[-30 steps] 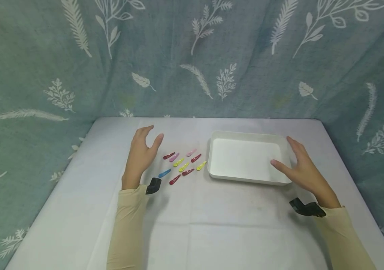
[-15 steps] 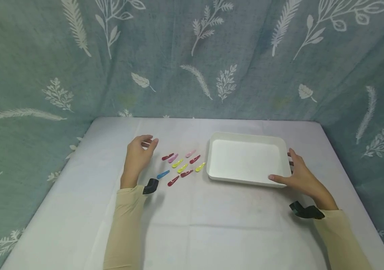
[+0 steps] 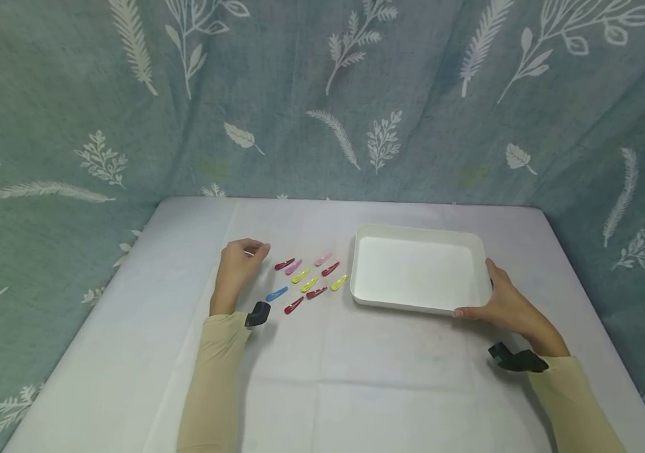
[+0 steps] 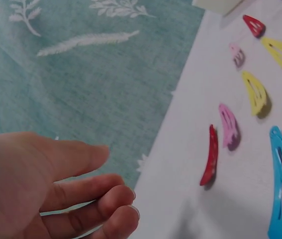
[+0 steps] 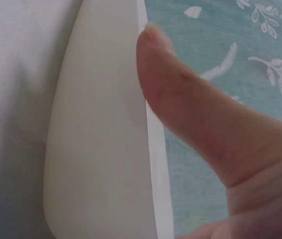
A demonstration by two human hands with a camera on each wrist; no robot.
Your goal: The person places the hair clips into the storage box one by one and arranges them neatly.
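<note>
Several snap hair clips in red, pink, yellow and blue lie loosely grouped on the white cloth. My left hand (image 3: 237, 270) hovers left of them with fingers loosely curled, holding nothing. Closest to it in the head view are a red hair clip (image 3: 284, 264) and a blue hair clip (image 3: 277, 294), which looms large in the left wrist view. A shallow white tray (image 3: 401, 306) stands to the right of the clips, its inside bare. My right hand (image 3: 506, 305) grips its near right corner, thumb (image 5: 185, 94) at the front rim and fingers along the right side, partly hidden.
The white cloth (image 3: 390, 409) covers the table, with fold lines across the front. A blue-green leaf-patterned curtain (image 3: 277, 82) hangs behind and at both sides. Black wrist mounts (image 3: 517, 360) sit at both sleeve cuffs.
My left hand has come down toward the table and its fingers have curled in. My right hand has slid down from over the tray's right side to grip its near right corner.
</note>
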